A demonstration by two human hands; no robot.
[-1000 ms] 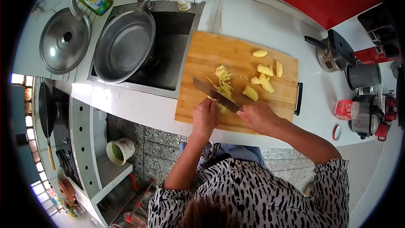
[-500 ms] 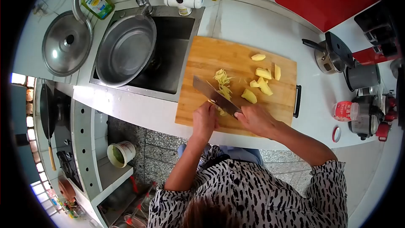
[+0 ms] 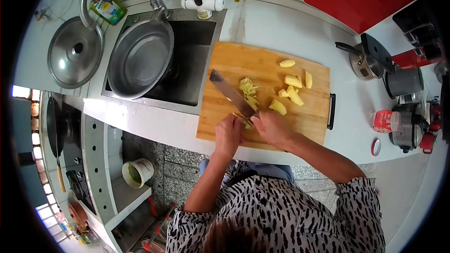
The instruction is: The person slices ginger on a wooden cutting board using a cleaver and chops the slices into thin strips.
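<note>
My right hand [image 3: 273, 129] is wrapped round the handle of a cleaver [image 3: 232, 93], whose broad blade points up and left across the wooden cutting board [image 3: 220, 61]. Close to the blade, my left hand [image 3: 228, 135] has its fingers curled down on pale yellow ginger slices [image 3: 240, 117], mostly hidden under the fingertips. A small heap of ginger shreds [image 3: 248, 87] lies just right of the blade. Farther right on the board are several peeled ginger pieces [image 3: 293, 81], and one cut chunk [image 3: 278, 107] sits nearest my right hand.
Left of the board is a sink [image 3: 192, 61] with a metal basin [image 3: 140, 58] resting over it, beneath a faucet. A pot lid [image 3: 75, 52] leans at far left. Pots [image 3: 368, 61], a red-labelled jar [image 3: 385, 121] and a loose lid [image 3: 376, 147] stand along the right.
The cleaver and my right hand have shifted left, and the blade tip has swung up and left. My left hand stays at nearly the same spot on the ginger.
</note>
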